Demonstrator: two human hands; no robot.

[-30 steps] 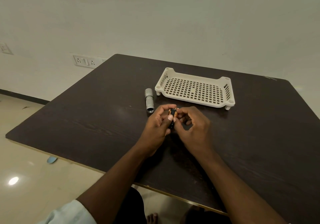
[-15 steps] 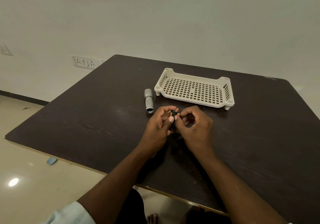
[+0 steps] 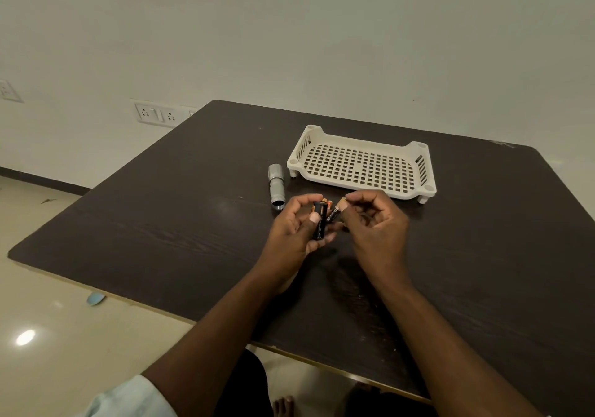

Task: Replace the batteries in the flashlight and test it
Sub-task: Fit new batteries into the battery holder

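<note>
Right hand (image 3: 375, 223) pulled battery (image 3: 334, 214) from holder (image 3: 319, 220).

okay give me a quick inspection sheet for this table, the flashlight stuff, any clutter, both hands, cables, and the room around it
Surface: dark wooden table, faint scuffs.
Job's things: grey flashlight body lying on the table, open end toward the person; black battery holder in the left hand; battery in the right.
Clutter: cream slotted tray, nothing inside.
Hands: left hand grips the holder; right hand pinches the battery beside it.
Cables: nothing seen.
Surroundings: pale wall, wall sockets, tiled floor, blue scrap on it.
</note>
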